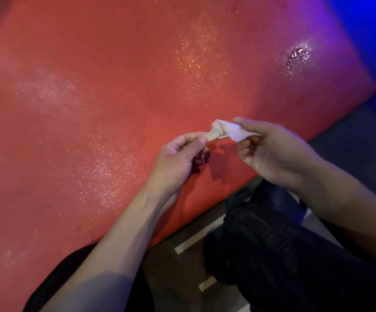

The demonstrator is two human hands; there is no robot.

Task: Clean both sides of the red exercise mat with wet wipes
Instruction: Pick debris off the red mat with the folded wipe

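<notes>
Left hand (180,152) & right hand (270,149) each pinch an end of a crumpled wet wipe (225,131), held above near edge of red mat (115,86), w/ damp sheen, on floor.

The exercise mat (92,97) lies flat on the floor (182,255) and fills the space ahead and to the left. Its near edge runs slantwise, from low on the left up to the far right. Two hands are held up above that near edge, close together. The left hand (178,158) pinches one end of a wet wipe (225,131), and the right hand (270,152) holds the other end, so the wipe hangs between them. A wet patch (298,56) sits on the mat's far right part. The person's knee (272,244) is just this side of the mat, under the right arm.
</notes>
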